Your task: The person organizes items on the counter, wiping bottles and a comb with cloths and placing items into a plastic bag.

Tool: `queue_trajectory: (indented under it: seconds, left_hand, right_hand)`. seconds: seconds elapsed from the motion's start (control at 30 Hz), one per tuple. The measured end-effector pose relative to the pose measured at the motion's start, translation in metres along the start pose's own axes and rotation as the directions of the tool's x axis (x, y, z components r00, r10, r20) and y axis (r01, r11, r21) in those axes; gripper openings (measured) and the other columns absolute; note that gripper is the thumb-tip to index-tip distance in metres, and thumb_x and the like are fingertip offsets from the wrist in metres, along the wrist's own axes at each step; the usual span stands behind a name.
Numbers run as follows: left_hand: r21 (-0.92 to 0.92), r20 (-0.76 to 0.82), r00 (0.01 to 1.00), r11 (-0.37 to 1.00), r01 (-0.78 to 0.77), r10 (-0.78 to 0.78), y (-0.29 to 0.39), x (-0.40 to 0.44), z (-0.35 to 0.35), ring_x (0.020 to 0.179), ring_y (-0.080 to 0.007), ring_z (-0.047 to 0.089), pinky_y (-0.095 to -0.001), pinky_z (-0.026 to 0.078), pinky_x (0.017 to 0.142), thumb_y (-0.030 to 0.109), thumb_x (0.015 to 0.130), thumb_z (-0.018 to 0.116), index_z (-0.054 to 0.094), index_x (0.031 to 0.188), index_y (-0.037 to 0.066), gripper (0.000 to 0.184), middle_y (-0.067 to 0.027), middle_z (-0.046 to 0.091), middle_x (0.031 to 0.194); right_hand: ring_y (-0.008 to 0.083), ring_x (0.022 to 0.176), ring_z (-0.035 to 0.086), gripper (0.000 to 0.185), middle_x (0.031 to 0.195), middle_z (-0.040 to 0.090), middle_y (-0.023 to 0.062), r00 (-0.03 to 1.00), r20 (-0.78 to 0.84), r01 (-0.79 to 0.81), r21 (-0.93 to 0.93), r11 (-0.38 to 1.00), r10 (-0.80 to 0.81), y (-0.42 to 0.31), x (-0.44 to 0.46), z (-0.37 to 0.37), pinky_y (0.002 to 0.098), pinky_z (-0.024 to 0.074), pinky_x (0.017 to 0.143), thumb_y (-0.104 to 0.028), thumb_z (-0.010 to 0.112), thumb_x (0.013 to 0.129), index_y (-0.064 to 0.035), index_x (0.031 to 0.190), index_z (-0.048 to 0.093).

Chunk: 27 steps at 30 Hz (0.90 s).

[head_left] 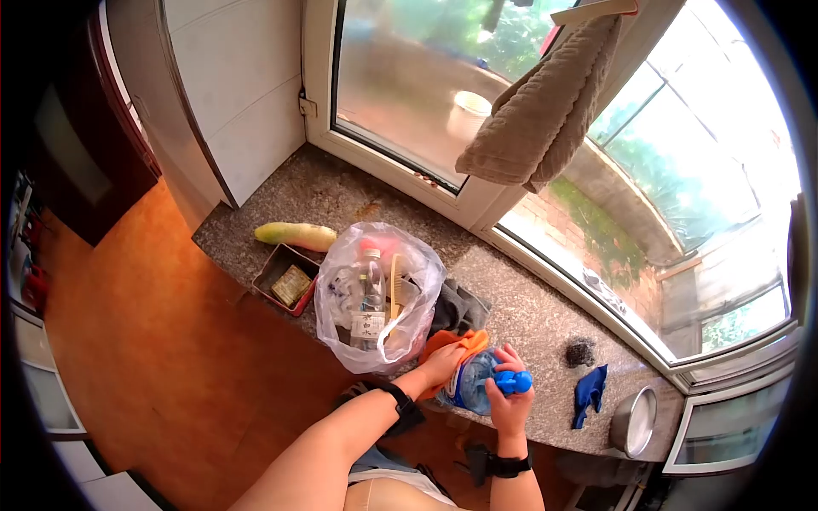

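A clear blue bottle with a bright blue top, which looks like a spray head, is at the counter's front edge. My right hand is closed around its top end, with thumb and fingers on either side of the blue top. My left hand presses an orange cloth against the bottle's side, its fingers partly hidden by the cloth. Just left of my hands stands a white plastic bag holding a clear bottle with a white label and a yellowish brush or comb.
Along the stone counter are a dark grey cloth, a scouring pad, a blue glove or cloth and a metal bowl. A pale green vegetable lies by a small box. A towel hangs at the window.
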<state>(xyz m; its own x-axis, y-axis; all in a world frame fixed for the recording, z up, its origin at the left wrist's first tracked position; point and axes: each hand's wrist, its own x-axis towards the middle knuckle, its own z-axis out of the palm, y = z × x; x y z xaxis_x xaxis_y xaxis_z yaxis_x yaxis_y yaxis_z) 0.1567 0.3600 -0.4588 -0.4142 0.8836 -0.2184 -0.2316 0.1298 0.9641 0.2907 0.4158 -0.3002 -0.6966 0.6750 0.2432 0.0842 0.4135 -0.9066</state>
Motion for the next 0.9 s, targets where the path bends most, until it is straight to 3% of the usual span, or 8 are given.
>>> queue_trajectory:
  seconds: [0.03, 0.07, 0.23, 0.33, 0.57, 0.73, 0.77, 0.9]
  left_hand:
    - [0.400, -0.016, 0.991, 0.909, -0.115, 0.133, -0.022, -0.001, 0.002, 0.126, -0.0285, 0.054, -0.0356, 0.039, 0.107, 0.025, 0.103, 0.036, 0.054, 0.131, -0.004, 0.044, -0.0217, 0.058, 0.133]
    - [0.392, -0.015, 0.991, 0.913, -0.116, 0.133, -0.029, -0.003, 0.007, 0.126, -0.0285, 0.054, -0.0356, 0.039, 0.107, 0.025, 0.103, 0.036, 0.054, 0.131, -0.004, 0.044, -0.0217, 0.058, 0.133]
    - [-0.049, -0.165, 0.979, 0.990, -0.128, 0.119, -0.031, -0.017, 0.030, 0.121, -0.0357, 0.055, -0.0393, 0.041, 0.103, 0.024, 0.099, 0.043, 0.057, 0.124, -0.003, 0.039, -0.0223, 0.060, 0.127]
    - [-0.172, -0.178, 0.973, 0.969, -0.177, 0.146, 0.015, -0.034, 0.040, 0.118, -0.0285, 0.056, -0.0353, 0.041, 0.102, 0.019, 0.099, 0.047, 0.057, 0.124, -0.004, 0.036, -0.0182, 0.062, 0.123]
    - [-0.380, 0.023, 0.976, 0.905, -0.193, 0.218, 0.044, -0.020, 0.024, 0.108, -0.0171, 0.058, -0.0289, 0.044, 0.096, 0.019, 0.101, 0.044, 0.057, 0.127, -0.004, 0.036, -0.0121, 0.064, 0.119]
    - [-0.342, 0.253, 0.967, 0.933, 0.115, -0.027, 0.046, -0.020, 0.000, 0.101, -0.0157, 0.061, -0.0285, 0.047, 0.092, 0.017, 0.100, 0.048, 0.060, 0.124, -0.004, 0.034, -0.0104, 0.067, 0.112]
    - [-0.147, 0.318, 0.947, 0.985, 0.086, -0.035, 0.037, -0.014, -0.006, 0.103, -0.0155, 0.061, -0.0291, 0.046, 0.093, 0.018, 0.099, 0.049, 0.062, 0.125, -0.003, 0.035, -0.0110, 0.068, 0.114]
    - [-0.356, 0.520, 0.838, 0.850, 0.389, -0.166, 0.008, -0.011, 0.000, 0.103, -0.0175, 0.062, -0.0321, 0.044, 0.098, 0.018, 0.099, 0.050, 0.064, 0.124, 0.001, 0.034, -0.0097, 0.068, 0.115]
  right_hand:
    - [0.0380, 0.137, 0.045, 0.025, 0.127, 0.064, 0.0197, 0.997, 0.071, -0.003, -0.035, 0.999, 0.006, 0.000, 0.000, -0.008, 0.0489, 0.0322, 0.114, 0.003, 0.067, 0.074, -0.0034, 0.098, 0.062]
    - [0.0380, 0.138, 0.044, 0.026, 0.128, 0.063, 0.0196, 0.990, 0.138, -0.007, -0.068, 0.998, 0.016, -0.001, -0.001, -0.013, 0.0489, 0.0321, 0.114, 0.003, 0.067, 0.074, -0.0035, 0.099, 0.062]
    - [0.0249, 0.111, 0.059, 0.019, 0.109, 0.067, 0.0138, 0.969, -0.243, -0.039, -0.310, 0.950, -0.039, -0.016, -0.018, -0.007, 0.0376, 0.0448, 0.098, -0.002, 0.072, 0.079, -0.0032, 0.095, 0.063]
    - [0.0105, 0.079, 0.057, 0.014, 0.087, 0.067, 0.0046, 0.886, -0.410, -0.204, 0.078, 0.976, 0.217, -0.017, -0.022, 0.011, 0.0266, 0.0460, 0.074, -0.015, 0.067, 0.096, -0.0029, 0.089, 0.063]
    - [0.0171, 0.075, 0.061, 0.027, 0.077, 0.066, 0.0070, 0.989, -0.144, -0.009, 0.160, 0.987, 0.032, -0.021, -0.009, -0.006, 0.0311, 0.0473, 0.078, -0.021, 0.064, 0.098, -0.0045, 0.078, 0.058]
    - [0.0196, 0.072, 0.064, 0.037, 0.070, 0.065, 0.0048, 0.994, 0.046, 0.098, 0.099, 0.990, -0.103, -0.075, 0.005, -0.029, 0.0404, 0.0476, 0.086, -0.031, 0.069, 0.094, -0.0058, 0.071, 0.057]
    - [0.0196, 0.070, 0.064, 0.039, 0.068, 0.064, 0.0047, 0.991, 0.042, 0.116, 0.152, 0.982, -0.123, -0.085, 0.008, -0.035, 0.0402, 0.0478, 0.085, -0.034, 0.069, 0.093, -0.0063, 0.070, 0.057]
    - [0.0214, 0.067, 0.065, 0.050, 0.064, 0.064, 0.0051, 0.996, 0.009, 0.088, 0.272, 0.958, -0.094, -0.108, 0.010, -0.046, 0.0411, 0.0487, 0.085, -0.049, 0.071, 0.088, -0.0069, 0.067, 0.055]
